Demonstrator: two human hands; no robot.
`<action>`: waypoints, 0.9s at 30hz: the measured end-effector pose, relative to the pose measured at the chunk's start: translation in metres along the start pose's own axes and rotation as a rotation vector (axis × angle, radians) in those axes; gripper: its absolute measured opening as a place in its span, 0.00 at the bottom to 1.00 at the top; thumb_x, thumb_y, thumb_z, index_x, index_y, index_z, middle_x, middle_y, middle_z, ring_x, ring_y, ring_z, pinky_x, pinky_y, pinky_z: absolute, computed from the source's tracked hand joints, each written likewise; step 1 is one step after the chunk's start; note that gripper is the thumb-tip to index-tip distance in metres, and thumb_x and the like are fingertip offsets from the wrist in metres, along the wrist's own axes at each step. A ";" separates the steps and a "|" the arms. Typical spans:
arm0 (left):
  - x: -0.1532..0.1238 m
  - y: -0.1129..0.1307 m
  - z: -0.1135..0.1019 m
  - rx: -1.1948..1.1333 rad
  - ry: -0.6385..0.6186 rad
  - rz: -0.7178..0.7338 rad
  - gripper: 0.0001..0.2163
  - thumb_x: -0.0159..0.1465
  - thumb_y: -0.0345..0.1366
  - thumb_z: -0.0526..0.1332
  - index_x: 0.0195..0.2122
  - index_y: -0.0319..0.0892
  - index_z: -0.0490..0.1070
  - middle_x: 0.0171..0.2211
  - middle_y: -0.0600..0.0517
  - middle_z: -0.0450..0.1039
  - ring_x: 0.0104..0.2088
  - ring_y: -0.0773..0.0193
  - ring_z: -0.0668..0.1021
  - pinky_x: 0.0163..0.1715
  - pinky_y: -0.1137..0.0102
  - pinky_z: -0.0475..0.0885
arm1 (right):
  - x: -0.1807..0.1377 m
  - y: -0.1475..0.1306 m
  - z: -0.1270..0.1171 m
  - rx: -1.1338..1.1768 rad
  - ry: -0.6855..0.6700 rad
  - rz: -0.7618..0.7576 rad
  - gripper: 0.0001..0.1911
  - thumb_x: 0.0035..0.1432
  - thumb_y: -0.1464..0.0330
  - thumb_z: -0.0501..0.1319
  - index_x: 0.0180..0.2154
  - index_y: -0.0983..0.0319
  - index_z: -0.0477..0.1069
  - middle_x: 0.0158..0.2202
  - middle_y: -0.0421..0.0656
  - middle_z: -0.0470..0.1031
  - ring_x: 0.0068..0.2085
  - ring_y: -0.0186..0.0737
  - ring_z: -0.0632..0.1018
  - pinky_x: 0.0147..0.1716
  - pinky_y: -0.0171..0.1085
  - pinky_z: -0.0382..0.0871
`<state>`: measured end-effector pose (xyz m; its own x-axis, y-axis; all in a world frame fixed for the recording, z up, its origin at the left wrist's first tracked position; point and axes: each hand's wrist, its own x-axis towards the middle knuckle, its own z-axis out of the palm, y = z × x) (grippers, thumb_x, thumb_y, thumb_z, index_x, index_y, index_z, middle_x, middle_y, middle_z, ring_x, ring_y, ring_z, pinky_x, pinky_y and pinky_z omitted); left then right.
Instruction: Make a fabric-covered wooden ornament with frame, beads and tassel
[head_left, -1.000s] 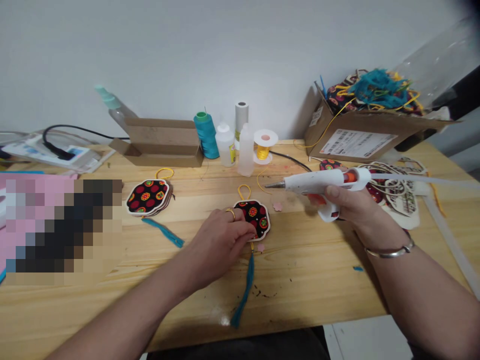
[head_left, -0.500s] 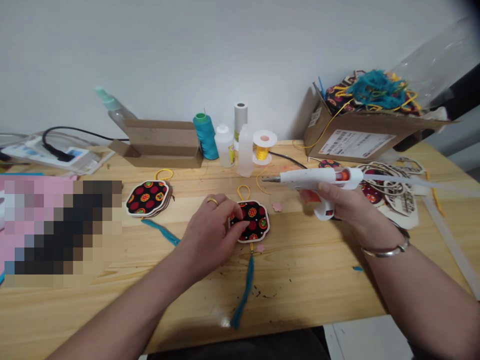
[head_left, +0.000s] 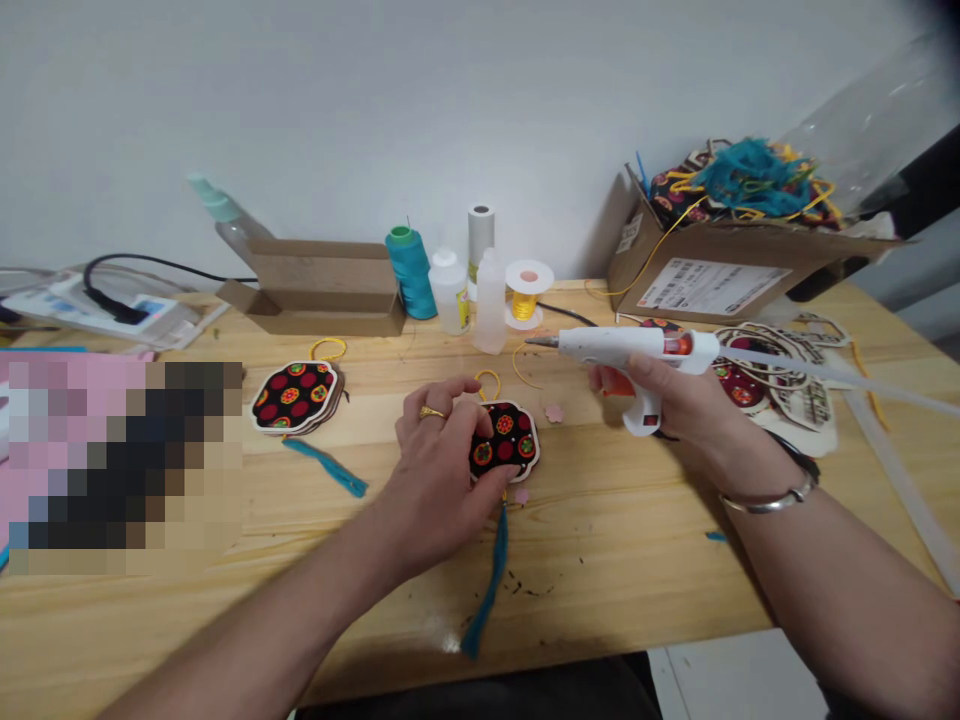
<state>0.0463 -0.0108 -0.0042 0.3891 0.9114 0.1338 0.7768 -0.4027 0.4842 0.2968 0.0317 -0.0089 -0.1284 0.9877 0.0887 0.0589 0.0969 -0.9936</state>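
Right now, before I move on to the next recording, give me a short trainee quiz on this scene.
1. True or false: the right hand holds a white hot glue gun.
2. Which hand is on the black patterned ornament, left or right?
3. What colour is the tassel hanging below that ornament?

Key:
1. True
2. The left hand
3. Teal

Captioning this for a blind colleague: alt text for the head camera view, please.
A left hand presses a black patterned fabric ornament with a teal tassel on a wooden table, while the right hand holds a white hot glue gun beside it.
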 end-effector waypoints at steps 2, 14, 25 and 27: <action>0.000 0.001 0.001 -0.001 0.002 -0.014 0.11 0.55 0.36 0.62 0.33 0.44 0.59 0.53 0.43 0.58 0.56 0.48 0.58 0.51 0.51 0.58 | 0.000 0.000 0.000 -0.007 -0.014 -0.004 0.18 0.48 0.51 0.65 0.30 0.61 0.75 0.26 0.41 0.76 0.28 0.38 0.75 0.24 0.34 0.68; 0.000 0.001 0.006 -0.012 0.074 -0.098 0.20 0.53 0.38 0.64 0.44 0.44 0.57 0.54 0.42 0.59 0.55 0.47 0.60 0.51 0.49 0.59 | 0.006 0.002 0.001 0.029 -0.006 -0.104 0.16 0.51 0.52 0.63 0.28 0.59 0.74 0.25 0.40 0.74 0.30 0.39 0.74 0.31 0.38 0.69; 0.001 -0.003 0.007 -0.129 0.139 -0.208 0.36 0.54 0.40 0.63 0.60 0.42 0.45 0.56 0.42 0.60 0.56 0.48 0.61 0.54 0.48 0.57 | 0.011 -0.006 0.008 0.097 0.120 -0.140 0.17 0.49 0.52 0.64 0.28 0.59 0.72 0.22 0.39 0.71 0.26 0.36 0.72 0.29 0.37 0.68; 0.002 0.000 0.007 -0.119 0.107 -0.218 0.38 0.53 0.40 0.64 0.61 0.41 0.45 0.56 0.41 0.60 0.57 0.46 0.59 0.55 0.48 0.56 | 0.010 -0.005 0.008 0.121 0.104 -0.134 0.16 0.48 0.53 0.65 0.28 0.60 0.72 0.23 0.39 0.72 0.26 0.35 0.72 0.29 0.36 0.68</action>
<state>0.0503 -0.0094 -0.0101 0.1596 0.9818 0.1026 0.7704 -0.1889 0.6089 0.2876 0.0406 -0.0035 -0.0234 0.9748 0.2216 -0.0718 0.2195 -0.9730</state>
